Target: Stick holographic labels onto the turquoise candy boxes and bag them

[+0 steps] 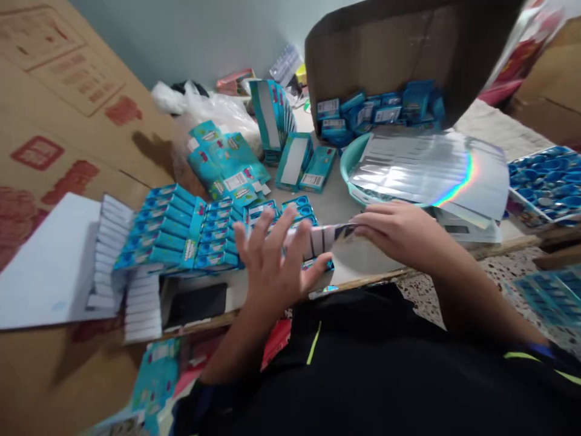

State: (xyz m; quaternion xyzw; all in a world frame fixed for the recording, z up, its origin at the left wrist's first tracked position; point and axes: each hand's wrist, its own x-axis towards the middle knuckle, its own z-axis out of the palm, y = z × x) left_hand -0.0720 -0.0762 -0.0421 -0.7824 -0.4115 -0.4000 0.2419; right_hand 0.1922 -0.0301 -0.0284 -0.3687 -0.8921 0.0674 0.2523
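Note:
A thin, shiny sheet (320, 240) is tilted over the front part of the table. My right hand (399, 233) pinches its right end between closed fingers. At its left end is my left hand (276, 260), fingers spread; whether they touch the sheet cannot be made out. Just beyond and partly under the left hand stand small blue boxes with round blue items (299, 209). Rows of stacked blue boxes (175, 227) lie to the left. Behind the right hand, a stack of silvery sheets (422, 169) rests on a turquoise basin (347, 158).
An open cardboard box (385, 54) at the back holds several blue packs (379, 112). Flattened blue cartons (229, 160) lie left of upright ones (272, 115). A tray of blue items (551, 181) is far right. A black flat object (198, 304) lies near the front edge.

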